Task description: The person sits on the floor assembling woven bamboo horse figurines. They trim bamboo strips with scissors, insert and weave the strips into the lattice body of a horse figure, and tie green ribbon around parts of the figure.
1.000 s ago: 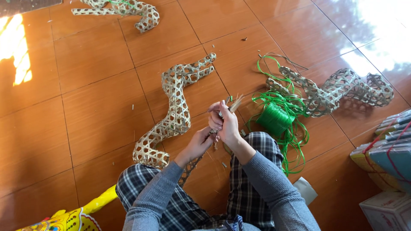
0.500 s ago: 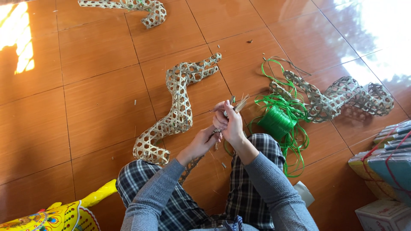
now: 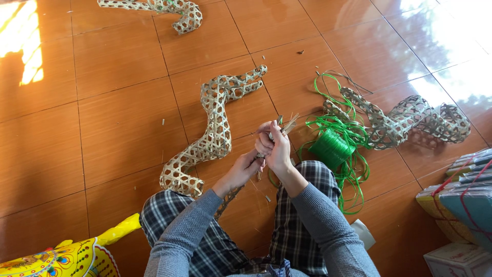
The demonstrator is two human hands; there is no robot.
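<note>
My left hand (image 3: pixel 241 172) and my right hand (image 3: pixel 274 146) are together over my lap, both closed on a small bundle of bamboo strips (image 3: pixel 288 124) that sticks up past my right fingers. A woven bamboo lattice tube (image 3: pixel 212 131), bent like a snake, lies on the floor just left of my hands. A spool of green plastic string (image 3: pixel 330 146) with loose loops sits just right of my right hand. My legs in checked trousers (image 3: pixel 164 218) are folded below.
A second woven lattice tube (image 3: pixel 405 120) lies at the right beyond the green string, and a third (image 3: pixel 166 10) at the top. A yellow painted paper piece (image 3: pixel 66 256) is at bottom left. Stacked coloured packets (image 3: pixel 464 197) stand at the right edge on the brown tiled floor (image 3: pixel 102 102).
My hands stay together on the strips, with only small finger movement. The view has shifted slightly, so the floor objects sit a little lower in the frame.
</note>
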